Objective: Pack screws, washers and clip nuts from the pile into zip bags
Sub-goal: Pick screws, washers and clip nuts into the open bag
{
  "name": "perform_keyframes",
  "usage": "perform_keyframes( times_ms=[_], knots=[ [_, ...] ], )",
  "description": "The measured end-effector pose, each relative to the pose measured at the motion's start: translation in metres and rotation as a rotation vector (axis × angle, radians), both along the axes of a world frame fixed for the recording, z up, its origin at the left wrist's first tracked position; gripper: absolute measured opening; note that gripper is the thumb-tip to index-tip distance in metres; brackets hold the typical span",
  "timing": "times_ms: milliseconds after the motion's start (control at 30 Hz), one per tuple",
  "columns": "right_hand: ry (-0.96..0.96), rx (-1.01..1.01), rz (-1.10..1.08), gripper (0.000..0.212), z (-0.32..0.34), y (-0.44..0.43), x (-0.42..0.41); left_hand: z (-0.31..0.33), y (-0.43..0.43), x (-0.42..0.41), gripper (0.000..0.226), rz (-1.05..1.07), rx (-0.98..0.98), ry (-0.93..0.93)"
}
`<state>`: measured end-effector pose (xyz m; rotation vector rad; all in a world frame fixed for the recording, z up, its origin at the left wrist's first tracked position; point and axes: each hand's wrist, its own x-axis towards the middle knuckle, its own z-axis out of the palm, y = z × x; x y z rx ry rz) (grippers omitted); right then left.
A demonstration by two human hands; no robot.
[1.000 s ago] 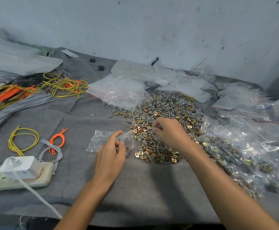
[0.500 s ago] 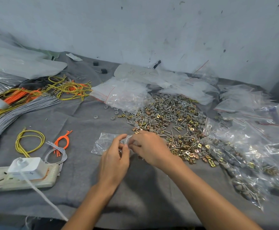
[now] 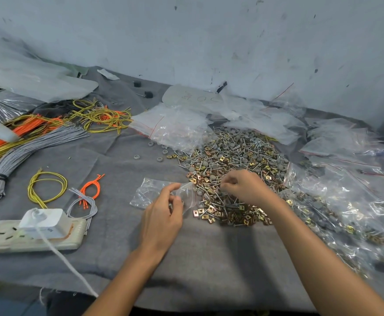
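Back from the zip bag [image 3: 151,193] mouth, right hand [image 3: 243,189] sits on hardware pile [image 3: 236,156], fingers curled, catch unclear; left hand [image 3: 163,215] pinches the mouth open. Bag lies 9-to-3, mouth at 3 o'clock facing pile, right hand nearer.

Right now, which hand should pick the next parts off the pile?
Right. The right hand hangs curled over the pile, touching it. The left hand is busy: it pinches the bag at its mouth, beside the pile.
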<state>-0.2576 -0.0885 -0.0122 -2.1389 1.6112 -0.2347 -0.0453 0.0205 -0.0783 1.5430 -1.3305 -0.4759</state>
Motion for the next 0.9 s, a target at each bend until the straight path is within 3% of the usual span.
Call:
perform_keyframes(
  times_ms=[267,400,467,533,600,900],
  knots=[
    [0.042,0.011,0.081,0.003,-0.003,0.001,0.005,-0.002,0.0,0.001,0.033,0.0,0.002,-0.015],
    [0.035,-0.084,0.05,0.005,0.002,0.007,0.007,-0.003,0.0,0.001,0.034,-0.002,0.001,-0.021],
    [-0.089,-0.119,0.006,0.005,0.006,0.013,0.01,-0.003,0.0,0.001,0.033,-0.004,0.002,-0.019],
    [-0.302,-0.034,0.007,0.004,0.011,0.024,0.019,-0.003,0.0,0.002,0.032,0.004,0.003,-0.018],
    [-0.383,0.031,0.085,0.006,0.01,0.037,0.035,-0.003,-0.001,0.002,0.031,0.015,-0.004,-0.02],
    [-0.033,-0.286,0.149,0.011,-0.013,0.054,0.079,0.001,0.001,0.001,0.032,0.012,-0.014,-0.016]
  ],
)
